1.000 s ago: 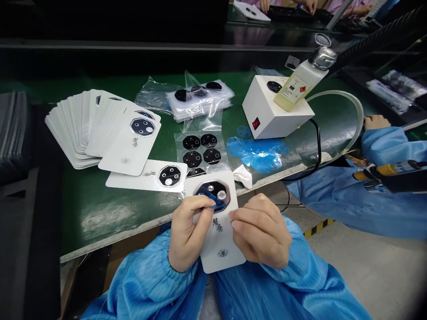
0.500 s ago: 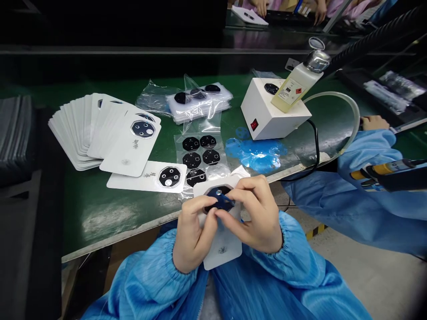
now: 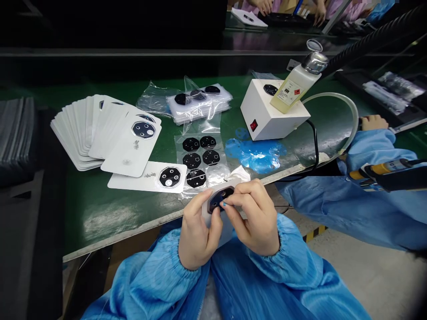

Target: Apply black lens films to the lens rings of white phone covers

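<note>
My left hand (image 3: 200,229) is closed around the side of a white phone back cover (image 3: 227,233), which is tilted above my lap at the table edge. On the cover sits a black octagonal camera plate (image 3: 215,202) with round holes, partly hidden by fingers. My right hand (image 3: 255,218) lies over the cover's other side, thumb and forefinger pinched together at the plate. Between those fingertips shows a small blue piece of film (image 3: 224,204). Just beyond my hands, a clear sheet (image 3: 180,153) bears several black octagonal stickers (image 3: 211,157).
Fanned white covers (image 3: 130,153) lie at left, beside a single cover (image 3: 136,180). Bagged pieces (image 3: 200,104) lie behind. A white box (image 3: 267,120) carries a pump bottle (image 3: 295,89); blue film scraps (image 3: 260,155) lie before it. A co-worker's blue sleeve (image 3: 376,146) is at right.
The cover has tilted up and shifted slightly right. The larger dark blue film both hands held over the plate is no longer seen spread there; only a small blue bit shows at my right fingertips.
</note>
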Tool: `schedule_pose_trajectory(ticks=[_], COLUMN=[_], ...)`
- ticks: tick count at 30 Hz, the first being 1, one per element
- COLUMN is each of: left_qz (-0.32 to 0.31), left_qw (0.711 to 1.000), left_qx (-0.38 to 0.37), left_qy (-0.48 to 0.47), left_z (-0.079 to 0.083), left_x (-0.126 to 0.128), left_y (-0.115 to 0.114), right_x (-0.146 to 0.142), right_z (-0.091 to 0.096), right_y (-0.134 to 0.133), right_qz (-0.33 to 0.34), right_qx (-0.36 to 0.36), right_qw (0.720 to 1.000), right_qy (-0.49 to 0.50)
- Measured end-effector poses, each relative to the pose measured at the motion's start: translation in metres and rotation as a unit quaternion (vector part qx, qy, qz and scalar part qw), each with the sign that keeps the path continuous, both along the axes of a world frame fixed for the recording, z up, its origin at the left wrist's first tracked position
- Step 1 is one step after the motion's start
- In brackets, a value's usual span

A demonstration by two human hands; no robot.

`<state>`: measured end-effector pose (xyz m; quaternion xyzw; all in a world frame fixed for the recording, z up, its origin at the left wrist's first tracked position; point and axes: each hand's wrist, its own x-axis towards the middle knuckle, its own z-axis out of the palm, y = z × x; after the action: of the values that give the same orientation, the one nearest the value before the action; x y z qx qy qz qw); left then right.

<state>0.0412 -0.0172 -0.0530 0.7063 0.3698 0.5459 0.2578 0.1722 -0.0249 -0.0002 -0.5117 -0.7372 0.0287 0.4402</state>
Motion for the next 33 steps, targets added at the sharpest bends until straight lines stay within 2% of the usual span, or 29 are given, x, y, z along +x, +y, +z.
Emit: schedule_pose_trajectory(ticks=[6, 15, 20, 24, 27, 33], left_qz=[-0.002, -0.015, -0.068, -0.133, -0.175, -0.181], left_qw=[1.0, 0.998, 0.988, 0.965, 0.942, 0.939], left_qx=[-0.021, -0.055, -0.119, -0.201, -0.256, -0.261], left_qy=[-0.009, -0.032, -0.068, -0.106, -0.128, -0.132], left_z=[0.002, 0.004, 0.015, 0.025, 0.03, 0.038], left_x=[0.003, 0.001, 0.0, -0.004, -0.009, -0.015], left_y=[-0.004, 0.0, 0.0, 0.002, 0.006, 0.006], right_x=[0.004, 0.006, 0.008, 0.013, 0.02, 0.03], right_z=[-0.002, 0.001, 0.002, 0.001, 0.002, 0.007], right_y=[0.0, -0.002, -0.005, -0.003, 0.0, 0.003], right_qz=[0.029, 0.104, 0.09, 0.106, 0.155, 0.236], right_qx=[0.005, -0.069, -0.03, 0.007, 0.001, -0.037], right_qw=[0.999, 0.988, 0.995, 0.994, 0.987, 0.967], right_qy=[0.034, 0.089, 0.042, 0.014, 0.035, 0.092])
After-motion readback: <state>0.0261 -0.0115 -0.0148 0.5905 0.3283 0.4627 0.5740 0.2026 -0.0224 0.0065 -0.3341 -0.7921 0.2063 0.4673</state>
